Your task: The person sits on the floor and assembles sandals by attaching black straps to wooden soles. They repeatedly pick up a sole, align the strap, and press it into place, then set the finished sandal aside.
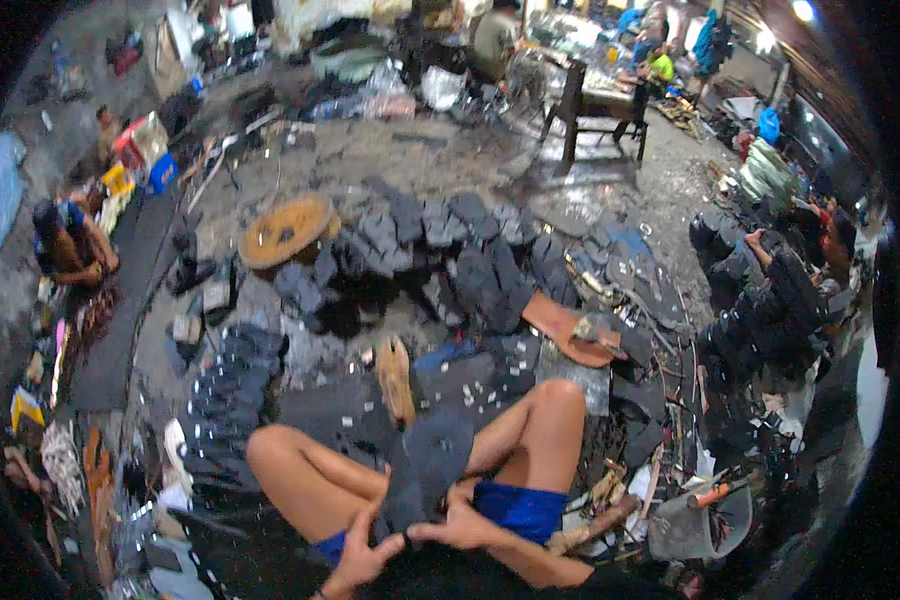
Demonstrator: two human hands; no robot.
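Note:
A flat black shoe sole (425, 465) lies between my bent knees, its near end close to my body. My left hand (363, 552) grips its near left edge, thumb on top. From the other side my right hand (458, 527) holds the near right edge, with its thumb pointing toward the left thumb. The fingers underneath are partly hidden. Just beyond the sole's far end stands a tan wooden foot-shaped block (396, 380). Farther right lies a reddish-brown sole-shaped board (562, 325) with a metal tool (602, 338) across it.
Black soles (400, 235) pile up in an arc ahead, beside a round wooden disc (285, 232). A row of black pieces (235, 385) sits left. A grey bin (705, 522) stands right. Other people (70, 240) crouch at both sides. A wooden chair (580, 115) is farther back.

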